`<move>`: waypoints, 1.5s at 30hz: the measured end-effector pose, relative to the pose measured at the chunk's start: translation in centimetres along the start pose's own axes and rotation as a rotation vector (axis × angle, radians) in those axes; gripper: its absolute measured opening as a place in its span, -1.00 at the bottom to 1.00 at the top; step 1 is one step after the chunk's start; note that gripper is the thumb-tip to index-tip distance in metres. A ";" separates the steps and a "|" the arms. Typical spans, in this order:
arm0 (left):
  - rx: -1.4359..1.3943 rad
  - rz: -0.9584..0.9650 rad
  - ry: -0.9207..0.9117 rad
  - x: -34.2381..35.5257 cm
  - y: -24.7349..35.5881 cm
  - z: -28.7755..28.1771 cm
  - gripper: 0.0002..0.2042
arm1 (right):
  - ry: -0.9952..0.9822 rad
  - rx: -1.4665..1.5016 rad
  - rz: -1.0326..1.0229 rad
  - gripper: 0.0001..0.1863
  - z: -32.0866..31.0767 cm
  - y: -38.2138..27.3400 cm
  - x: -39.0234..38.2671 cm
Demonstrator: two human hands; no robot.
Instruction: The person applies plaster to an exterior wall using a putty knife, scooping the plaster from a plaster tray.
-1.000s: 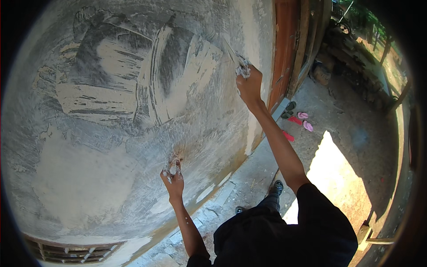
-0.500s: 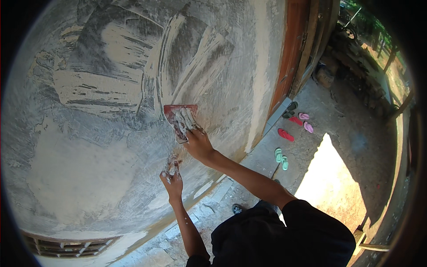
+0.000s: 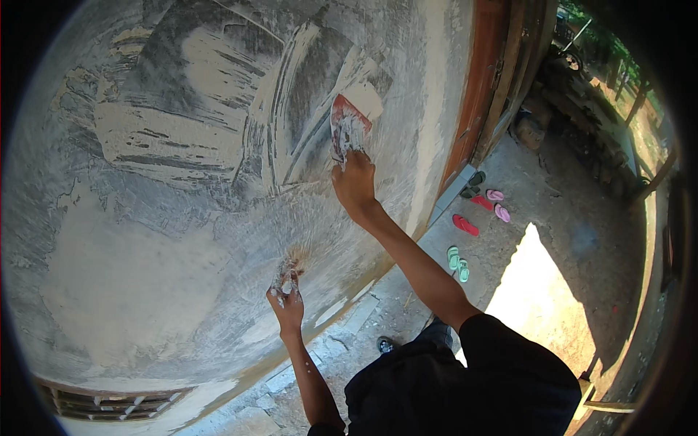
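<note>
My right hand (image 3: pixel 355 182) grips a red, putty-smeared flat spreader (image 3: pixel 349 115) against the grey wall (image 3: pixel 145 218), at the right part of a large patch of streaky off-white putty (image 3: pixel 167 142). Lower down and to the left, my left hand (image 3: pixel 286 309) is closed round a small brownish object (image 3: pixel 295 261) caked with white putty, held in front of the wall; I cannot make out what it is. A smoother pale patch covers the wall to the left of it.
A wooden door (image 3: pixel 476 87) is at the right end of the wall, with red, pink, green and dark sandals (image 3: pixel 465 224) on the concrete ground before it. A dark woodpile (image 3: pixel 582 116) lies beyond. A barred opening (image 3: pixel 109 401) is at lower left, a wooden post (image 3: pixel 658 174) at far right.
My right hand with the spreader swept down-left from near the door, then moved back up and right onto the streaked putty. My left hand stays low, shifted only slightly.
</note>
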State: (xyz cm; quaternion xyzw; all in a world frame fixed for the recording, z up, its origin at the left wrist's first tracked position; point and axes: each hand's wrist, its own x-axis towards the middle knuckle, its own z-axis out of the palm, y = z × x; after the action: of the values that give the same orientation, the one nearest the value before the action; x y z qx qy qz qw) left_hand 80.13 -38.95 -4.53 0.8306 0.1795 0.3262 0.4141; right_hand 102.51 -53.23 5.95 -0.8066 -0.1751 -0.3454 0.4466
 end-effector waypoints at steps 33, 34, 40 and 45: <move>-0.033 -0.095 0.081 -1.1 -0.3 -0.5 -0.77 | -0.222 0.130 -0.151 -0.84 1.1 -2.2 -13.1; -0.074 -0.073 0.125 -1.0 -0.5 -0.7 -0.77 | -0.199 0.230 -0.061 -0.84 -0.5 -1.5 -11.9; 0.005 -0.009 0.071 -0.8 0.9 -1.3 -0.79 | 0.183 0.288 0.050 -0.91 -8.4 0.3 5.0; 0.049 -0.048 0.119 -1.5 0.5 -1.6 -0.80 | 0.098 0.185 -0.099 -0.89 -4.0 -1.8 3.7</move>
State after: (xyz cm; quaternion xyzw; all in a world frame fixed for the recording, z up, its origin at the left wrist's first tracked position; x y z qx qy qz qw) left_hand 77.90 -39.15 -4.04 0.8151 0.2318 0.3605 0.3897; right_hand 102.39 -55.71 11.11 -0.7345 -0.2237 -0.3885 0.5094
